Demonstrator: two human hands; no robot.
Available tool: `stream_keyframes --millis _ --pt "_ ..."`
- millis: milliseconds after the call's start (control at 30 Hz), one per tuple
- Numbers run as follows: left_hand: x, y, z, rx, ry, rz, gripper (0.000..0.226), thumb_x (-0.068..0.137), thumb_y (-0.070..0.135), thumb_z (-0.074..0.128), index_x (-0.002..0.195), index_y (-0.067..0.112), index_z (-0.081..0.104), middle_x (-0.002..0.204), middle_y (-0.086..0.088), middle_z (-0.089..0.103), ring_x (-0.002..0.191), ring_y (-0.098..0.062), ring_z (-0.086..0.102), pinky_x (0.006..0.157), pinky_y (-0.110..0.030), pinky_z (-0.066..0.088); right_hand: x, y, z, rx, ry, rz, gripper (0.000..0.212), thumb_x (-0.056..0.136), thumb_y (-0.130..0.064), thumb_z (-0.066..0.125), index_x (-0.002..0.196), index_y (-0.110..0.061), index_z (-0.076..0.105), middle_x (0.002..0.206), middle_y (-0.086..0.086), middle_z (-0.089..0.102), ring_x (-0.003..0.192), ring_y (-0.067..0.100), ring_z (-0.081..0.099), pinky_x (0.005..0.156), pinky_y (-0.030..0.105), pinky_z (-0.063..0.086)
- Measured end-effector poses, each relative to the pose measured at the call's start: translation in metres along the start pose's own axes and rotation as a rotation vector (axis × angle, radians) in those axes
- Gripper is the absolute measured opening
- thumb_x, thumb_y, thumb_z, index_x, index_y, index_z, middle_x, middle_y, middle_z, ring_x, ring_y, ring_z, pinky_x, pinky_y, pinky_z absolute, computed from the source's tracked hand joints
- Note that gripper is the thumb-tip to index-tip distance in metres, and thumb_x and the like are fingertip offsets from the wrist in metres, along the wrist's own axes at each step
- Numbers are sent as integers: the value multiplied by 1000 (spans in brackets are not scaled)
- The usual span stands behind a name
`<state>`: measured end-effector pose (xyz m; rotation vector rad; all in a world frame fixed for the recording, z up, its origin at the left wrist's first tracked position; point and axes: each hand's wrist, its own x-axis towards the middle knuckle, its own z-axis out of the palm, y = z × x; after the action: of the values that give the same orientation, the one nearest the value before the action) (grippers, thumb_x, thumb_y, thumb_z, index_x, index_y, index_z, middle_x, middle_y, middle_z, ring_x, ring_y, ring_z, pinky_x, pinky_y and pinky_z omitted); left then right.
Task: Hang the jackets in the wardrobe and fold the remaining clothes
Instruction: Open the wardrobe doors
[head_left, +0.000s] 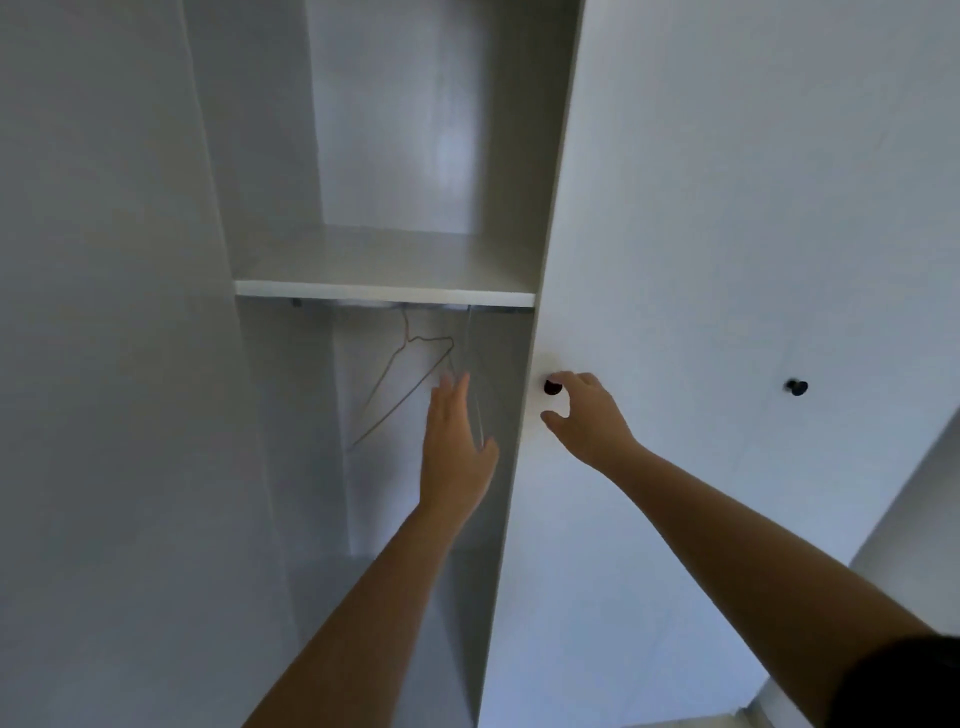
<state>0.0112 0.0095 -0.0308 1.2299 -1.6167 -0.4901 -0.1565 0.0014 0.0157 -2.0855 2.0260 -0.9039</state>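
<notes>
At the far left, open door: we see a plain flat white wardrobe door swung out toward us, filling the left edge of the view.
Wardrobe: the tall white board wardrobe stands straight ahead of us, its left compartment open.
Shelf: a flat white board shelf spans the compartment, and a thin metal rail runs just under it.
Hangers: a thin bare wire clothes hanger hangs from the rail, turned at an angle. A second thin wire hanger hangs just to its right, seen nearly edge-on.
Left hand: our left hand reaches into the compartment below the shelf, fingers straight and close together. The grip is wide and holds nothing. The fingertips are at the second hanger; we cannot tell whether they touch it.
Knob: a small round black knob sits near the left edge of the shut white door panel.
Right hand: our right hand is at this knob, forefinger curved over it and thumb apart below. The grip is wide, not clamped on the knob.
Far right: a second small round black knob sits well apart on the same white front. A dark sleeve covers our right upper arm at the bottom corner.
</notes>
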Motion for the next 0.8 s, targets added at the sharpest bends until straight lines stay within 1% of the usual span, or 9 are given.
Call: stream_keyframes --millis 133,267,333,433,467,567,600,700,800 --pt "43 -22 49 -180 -170 -205 82 88 10 63 152 22 13 159 1 17 145 -20 20 110 -28 24 31 18 5 -2 6 81 42 93 -19 58 134 -17 48 129 8 53 107 22 57 89 25 43" --pt "76 -32 81 -165 -332 -183 78 89 16 62 152 21 17 156 0 25 141 -21 29 111 -31 31 54 27 10 41 -67 49 25 94 -13 52 116 -16 63 111 1 65 100 18 60 85 22 44" --pt "87 -29 88 -188 -383 -139 71 88 16 63 149 20 26 148 1 40 133 -20 41 102 -28 40 60 28 10 43 -80 30 21 93 -11 52 108 -15 66 103 -1 66 95 17 60 85 23 46" --pt "97 -24 91 -209 -379 -107 48 89 13 60 134 17 45 116 3 58 109 -20 57 77 -17 45 65 28 8 36 -96 20 18 94 -12 53 105 -14 67 100 -1 66 91 14 59 87 23 47" --pt "99 -23 90 -205 -364 -100 39 90 12 58 128 16 49 108 1 60 101 -20 59 72 -18 46 66 28 7 35 -101 20 18 94 -12 53 105 -14 68 99 -3 66 91 13 59 86 22 46" --pt "100 -21 85 -163 -349 -96 13 93 10 54 106 11 56 103 -14 65 86 -21 58 77 -35 50 62 29 4 53 -107 43 19 94 -12 53 103 -16 69 93 -9 64 89 9 58 86 21 44" --pt "99 -21 84 -149 -349 -88 8 93 11 54 99 8 56 100 -18 64 83 -22 56 76 -37 50 59 29 3 59 -105 50 19 94 -13 53 103 -16 69 91 -11 63 88 8 58 86 21 45" --pt "89 -19 82 -136 -351 -62 12 90 12 58 93 0 57 90 -20 63 74 -22 53 65 -29 44 46 29 -2 60 -111 50 19 94 -13 53 102 -17 70 88 -15 62 87 5 58 85 18 45" --pt "70 -15 78 -159 -357 -24 9 89 13 62 88 5 59 83 -11 64 71 -18 56 62 -17 45 26 29 -14 72 -127 55 16 92 -16 55 93 -23 69 83 -22 62 85 0 58 77 11 41"
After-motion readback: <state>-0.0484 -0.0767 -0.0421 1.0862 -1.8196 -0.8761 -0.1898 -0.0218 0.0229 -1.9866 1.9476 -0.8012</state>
